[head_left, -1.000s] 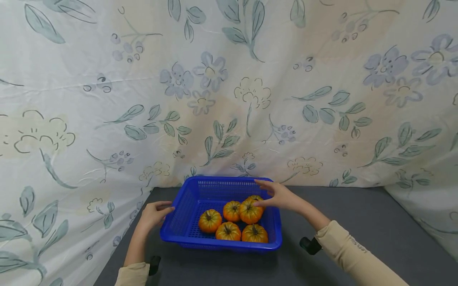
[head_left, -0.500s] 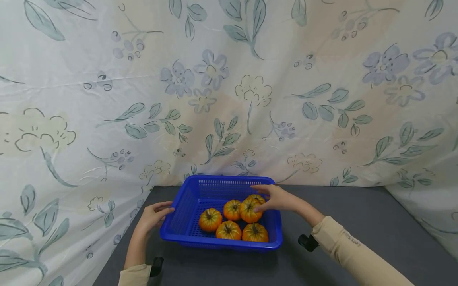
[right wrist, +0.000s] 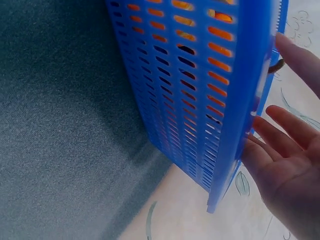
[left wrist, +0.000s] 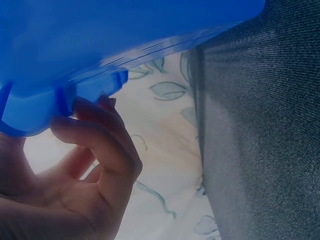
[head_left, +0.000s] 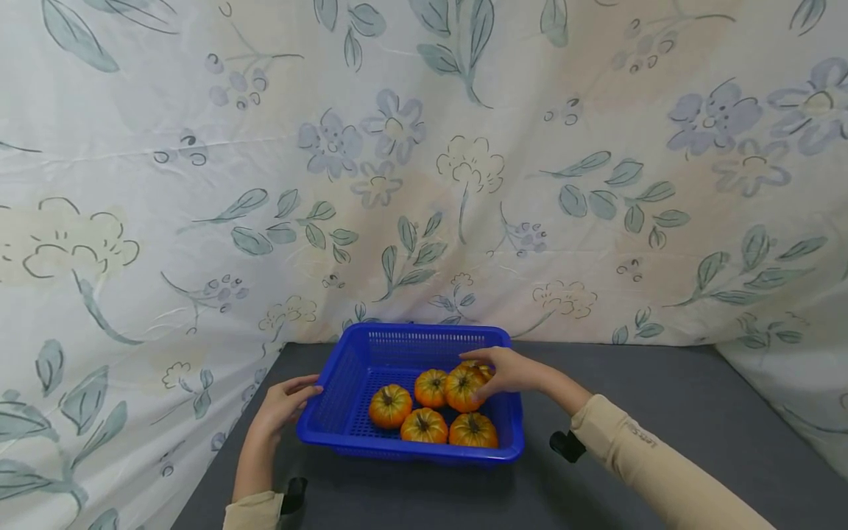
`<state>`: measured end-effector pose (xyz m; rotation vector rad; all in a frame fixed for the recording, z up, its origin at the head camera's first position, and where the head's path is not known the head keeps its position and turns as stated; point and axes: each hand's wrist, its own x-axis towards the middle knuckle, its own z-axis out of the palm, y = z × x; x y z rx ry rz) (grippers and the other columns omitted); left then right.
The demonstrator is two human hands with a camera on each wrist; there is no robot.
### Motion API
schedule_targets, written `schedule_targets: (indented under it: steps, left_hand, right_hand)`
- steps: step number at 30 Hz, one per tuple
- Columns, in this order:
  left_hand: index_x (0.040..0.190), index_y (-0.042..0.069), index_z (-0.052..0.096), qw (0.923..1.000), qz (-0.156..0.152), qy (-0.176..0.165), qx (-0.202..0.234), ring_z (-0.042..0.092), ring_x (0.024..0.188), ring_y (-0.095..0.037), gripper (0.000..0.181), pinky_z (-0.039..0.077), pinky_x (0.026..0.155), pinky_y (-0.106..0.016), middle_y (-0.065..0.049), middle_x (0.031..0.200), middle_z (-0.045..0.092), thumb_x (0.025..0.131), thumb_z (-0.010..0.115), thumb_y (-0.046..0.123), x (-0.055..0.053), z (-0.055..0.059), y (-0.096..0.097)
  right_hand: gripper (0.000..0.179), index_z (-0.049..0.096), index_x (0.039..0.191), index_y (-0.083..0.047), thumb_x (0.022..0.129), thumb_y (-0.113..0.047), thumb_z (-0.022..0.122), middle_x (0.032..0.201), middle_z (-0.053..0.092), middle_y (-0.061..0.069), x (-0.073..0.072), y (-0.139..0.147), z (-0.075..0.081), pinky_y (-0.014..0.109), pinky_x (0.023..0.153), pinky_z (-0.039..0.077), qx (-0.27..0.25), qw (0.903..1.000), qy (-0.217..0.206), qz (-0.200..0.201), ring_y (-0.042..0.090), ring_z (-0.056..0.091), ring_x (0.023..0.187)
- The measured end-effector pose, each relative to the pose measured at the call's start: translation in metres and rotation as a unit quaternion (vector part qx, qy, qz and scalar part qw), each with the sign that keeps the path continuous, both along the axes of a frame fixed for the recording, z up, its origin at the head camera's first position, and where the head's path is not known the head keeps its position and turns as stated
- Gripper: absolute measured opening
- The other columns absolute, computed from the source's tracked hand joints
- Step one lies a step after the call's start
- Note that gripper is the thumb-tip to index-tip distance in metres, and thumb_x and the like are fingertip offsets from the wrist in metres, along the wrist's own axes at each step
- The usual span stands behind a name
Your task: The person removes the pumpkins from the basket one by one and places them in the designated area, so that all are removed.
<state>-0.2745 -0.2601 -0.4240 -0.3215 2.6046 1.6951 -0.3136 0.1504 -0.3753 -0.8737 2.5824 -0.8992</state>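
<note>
Blue perforated plastic forms the basket (head_left: 358,444), standing on a dark grey tabletop (head_left: 629,442) before a floral cloth (head_left: 517,177); six orange pumpkins (head_left: 390,406) are visible inside it, mostly towards the right. From my remote post I see the left hand (head_left: 283,403) at the basket's left rim, fingers curled against it and thumb upon it — a grasp on the edge. The right hand (head_left: 513,370) reaches over the right rim, its thumb beside the front pumpkin (head_left: 462,386) and its fingers arched above the partly hidden rear pumpkin (head_left: 486,369); whether it grasps either I cannot tell, since the rim hides part of it in the right wrist view. I judge the step in hand to be taking hold of one pumpkin while the basket is steadied. The next move, in my reading, calls for thumb and fingers to close round a single pumpkin — without knocking its close neighbours. Compared with one second earlier, the right hand has come lower, nearer the pumpkins; left hand, basket and contents keep nearly the same places.
</note>
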Motion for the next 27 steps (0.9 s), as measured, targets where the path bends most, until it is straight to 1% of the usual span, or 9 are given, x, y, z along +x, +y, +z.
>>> schedule_targets:
  steps: [4, 11, 17, 23, 27]
  left_hand:
    - [0.137, 0.0, 0.053, 0.9999, 0.0, -0.004, 0.012, 0.067, 0.091, -0.015, 0.056, 0.056, 0.074, -0.034, -0.023, 0.133, 0.059, 0.091, 0.067, 0.029, -0.0004, 0.0004, 0.0001]
    - [0.137, 0.002, 0.054, 0.9998, 0.002, -0.015, 0.009, 0.065, 0.098, -0.019, 0.056, 0.055, 0.076, -0.034, -0.022, 0.134, 0.059, 0.091, 0.067, 0.031, -0.0012, 0.0032, 0.0002]
    - [0.137, 0.001, 0.054, 0.9997, 0.002, -0.02, 0.012, 0.065, 0.093, -0.016, 0.056, 0.056, 0.076, -0.034, -0.021, 0.132, 0.06, 0.091, 0.066, 0.03, -0.0028, 0.0055, -0.001]
    - [0.136, 0.001, 0.054, 0.9993, 0.002, -0.026, 0.026, 0.066, 0.087, -0.012, 0.055, 0.056, 0.076, -0.034, -0.016, 0.123, 0.066, 0.091, 0.066, 0.03, -0.0021, 0.0071, -0.0025]
    - [0.136, 0.001, 0.054, 0.999, 0.002, -0.03, 0.032, 0.067, 0.089, -0.013, 0.055, 0.057, 0.079, -0.036, -0.015, 0.123, 0.065, 0.091, 0.066, 0.031, -0.0023, 0.0082, -0.0038]
  right_hand:
    - [0.072, 0.049, 0.142, -0.003, 0.081, -0.023, 0.08, 0.143, 0.051, 0.022, -0.0018, -0.0017, 0.0003, 0.058, 0.107, 0.039, 0.015, 0.9999, 0.001, 0.003, 0.043, 0.047, 0.132]
    - [0.072, 0.05, 0.141, -0.002, 0.079, -0.021, 0.082, 0.143, 0.051, 0.022, -0.004, -0.0039, 0.0014, 0.057, 0.108, 0.038, 0.024, 0.9996, 0.0, 0.013, 0.042, 0.046, 0.133]
    - [0.072, 0.05, 0.14, -0.001, 0.079, -0.019, 0.082, 0.143, 0.052, 0.021, -0.0069, -0.0066, -0.0002, 0.055, 0.108, 0.039, 0.039, 0.9987, 0.016, 0.03, 0.041, 0.047, 0.133]
    - [0.071, 0.05, 0.14, 0.0, 0.077, -0.015, 0.082, 0.142, 0.052, 0.021, -0.0077, -0.0075, -0.0006, 0.054, 0.107, 0.041, 0.039, 0.9988, 0.01, 0.026, 0.04, 0.048, 0.132]
    - [0.072, 0.051, 0.139, 0.001, 0.076, -0.013, 0.083, 0.141, 0.053, 0.022, -0.009, -0.0081, -0.0006, 0.053, 0.107, 0.041, 0.043, 0.9989, 0.012, 0.016, 0.04, 0.049, 0.132]
